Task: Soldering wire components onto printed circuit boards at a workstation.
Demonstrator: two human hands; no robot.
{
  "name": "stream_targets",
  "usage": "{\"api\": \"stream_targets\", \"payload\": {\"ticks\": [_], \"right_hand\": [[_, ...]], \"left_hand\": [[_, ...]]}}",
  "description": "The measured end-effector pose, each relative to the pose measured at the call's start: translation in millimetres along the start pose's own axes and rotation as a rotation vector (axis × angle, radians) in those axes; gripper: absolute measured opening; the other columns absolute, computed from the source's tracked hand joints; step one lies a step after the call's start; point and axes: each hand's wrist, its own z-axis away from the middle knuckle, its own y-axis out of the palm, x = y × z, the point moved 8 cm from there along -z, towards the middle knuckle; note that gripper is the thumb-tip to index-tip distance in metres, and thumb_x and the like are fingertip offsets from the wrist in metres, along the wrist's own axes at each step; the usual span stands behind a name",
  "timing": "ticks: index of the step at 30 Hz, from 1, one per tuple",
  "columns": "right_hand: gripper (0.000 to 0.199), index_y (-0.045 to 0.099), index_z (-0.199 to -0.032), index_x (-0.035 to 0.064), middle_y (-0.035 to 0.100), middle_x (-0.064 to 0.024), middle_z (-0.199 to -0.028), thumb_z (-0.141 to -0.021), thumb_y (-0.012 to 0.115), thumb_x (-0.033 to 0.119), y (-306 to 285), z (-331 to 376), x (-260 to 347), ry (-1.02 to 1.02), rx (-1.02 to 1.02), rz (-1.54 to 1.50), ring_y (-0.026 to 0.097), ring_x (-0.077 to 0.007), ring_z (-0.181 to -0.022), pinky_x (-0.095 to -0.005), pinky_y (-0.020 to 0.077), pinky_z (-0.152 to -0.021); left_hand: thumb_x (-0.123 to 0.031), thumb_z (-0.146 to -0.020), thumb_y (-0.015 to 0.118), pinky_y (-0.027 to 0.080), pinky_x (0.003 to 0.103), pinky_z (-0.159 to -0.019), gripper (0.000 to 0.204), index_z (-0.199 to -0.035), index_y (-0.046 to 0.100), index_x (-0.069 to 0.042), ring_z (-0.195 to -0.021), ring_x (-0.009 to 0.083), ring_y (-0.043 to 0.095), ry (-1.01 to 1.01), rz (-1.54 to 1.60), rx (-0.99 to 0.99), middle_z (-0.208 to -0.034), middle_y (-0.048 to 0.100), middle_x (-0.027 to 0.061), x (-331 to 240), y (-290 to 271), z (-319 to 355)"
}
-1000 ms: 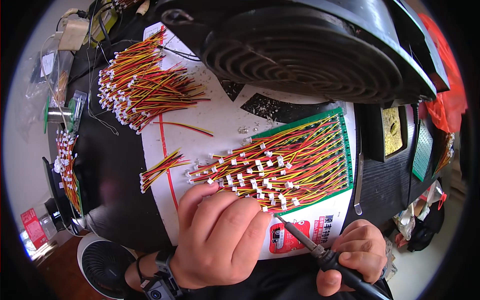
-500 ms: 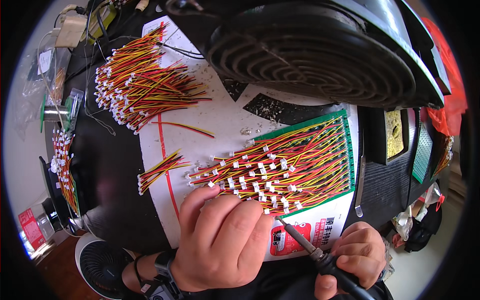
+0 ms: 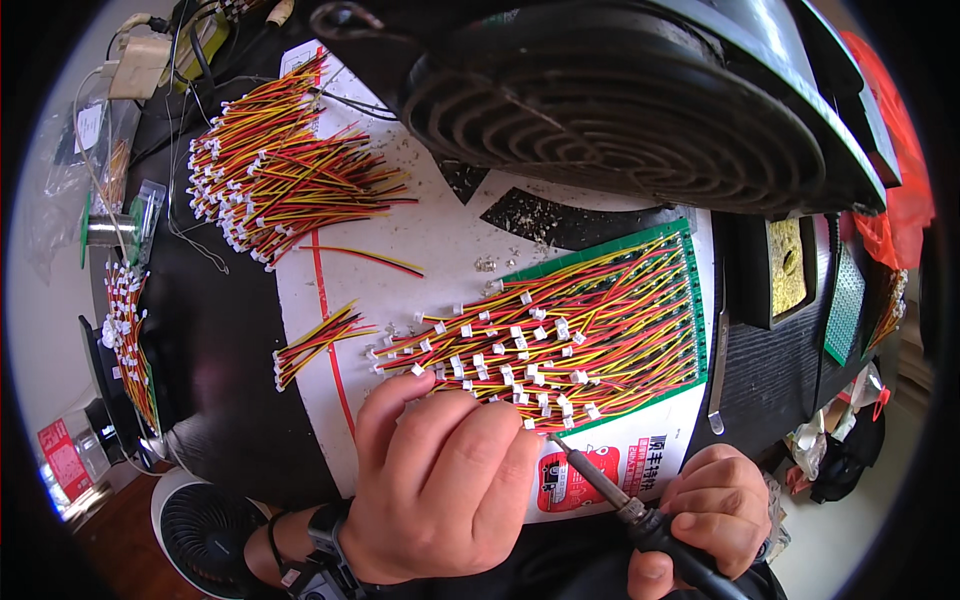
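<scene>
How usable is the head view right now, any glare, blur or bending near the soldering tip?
Head view: even daylight, no strong glare; soldering iron tip and wired green board sharp at centre; fan edge and table bend toward the dark fisheye rim; left hand hides the board's near edge.

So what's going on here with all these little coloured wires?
A person is soldering at a cluttered bench. The right hand grips a soldering iron, its tip at the near edge of a green circuit board covered with rows of red, yellow and black wire leads ending in small white plugs. The left hand rests on the near ends of those leads, fingers pressing them down. More bundles of the same wires lie farther back, beside a big black fan.
</scene>
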Motion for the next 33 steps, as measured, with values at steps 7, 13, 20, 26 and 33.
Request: {"api": "stream_targets", "payload": {"ticks": [7, 13, 20, 26, 33], "right_hand": [[0.030, 0.057, -0.097, -0.0045, 0.056, -0.0107, -0.072, -0.083, 0.076, 0.012, 1, 0, 1, -0.001, -0.039, 0.017, 0.055, -0.0223, -0.057, -0.0356, 0.0436, -0.051], [0.029, 0.057, -0.096, -0.0046, 0.056, -0.0102, -0.071, -0.083, 0.076, 0.013, 1, -1, 1, 0.008, -0.030, 0.012, 0.054, -0.0221, -0.057, -0.0357, 0.0434, -0.051], [0.030, 0.056, -0.097, -0.0049, 0.056, -0.0104, -0.072, -0.084, 0.076, 0.014, 0, 0, 1, 0.007, -0.022, 0.013, 0.054, -0.0224, -0.057, -0.0362, 0.0441, -0.051], [0.030, 0.055, -0.096, -0.0042, 0.055, -0.0100, -0.071, -0.083, 0.076, 0.014, 1, 0, 0, 0.010, -0.026, 0.016, 0.054, -0.0224, -0.057, -0.0363, 0.0441, -0.051], [0.026, 0.061, -0.104, -0.0016, 0.059, -0.0078, -0.078, -0.089, 0.073, 0.016, -9, 25, -10, -0.073, 0.041, -0.087, 0.059, -0.0198, -0.066, -0.0324, 0.0463, -0.055]], "left_hand": [[-0.008, -0.081, 0.070, 0.050, 0.052, -0.091, 0.011, -0.091, 0.067, -0.004, -0.088, 0.0267, 0.060, -0.007, -0.009, -0.012, -0.099, 0.063, 0.0091, 0, 1, 2], [-0.009, -0.082, 0.071, 0.049, 0.052, -0.093, 0.010, -0.089, 0.069, -0.003, -0.092, 0.0236, 0.061, -0.022, -0.021, -0.032, -0.100, 0.065, 0.0068, 0, 1, 2], [-0.005, -0.079, 0.071, 0.049, 0.054, -0.090, 0.016, -0.094, 0.065, -0.003, -0.086, 0.0306, 0.060, 0.014, 0.000, 0.015, -0.100, 0.062, 0.0115, -1, 1, 1], [-0.009, -0.082, 0.070, 0.049, 0.053, -0.094, 0.009, -0.089, 0.069, -0.003, -0.092, 0.0237, 0.062, -0.029, -0.019, -0.024, -0.100, 0.066, 0.0066, 0, 0, 1], [-0.006, -0.080, 0.071, 0.050, 0.054, -0.091, 0.017, -0.095, 0.066, -0.004, -0.088, 0.0299, 0.060, 0.015, -0.020, 0.030, -0.100, 0.062, 0.0112, -2, 1, 3]]}}
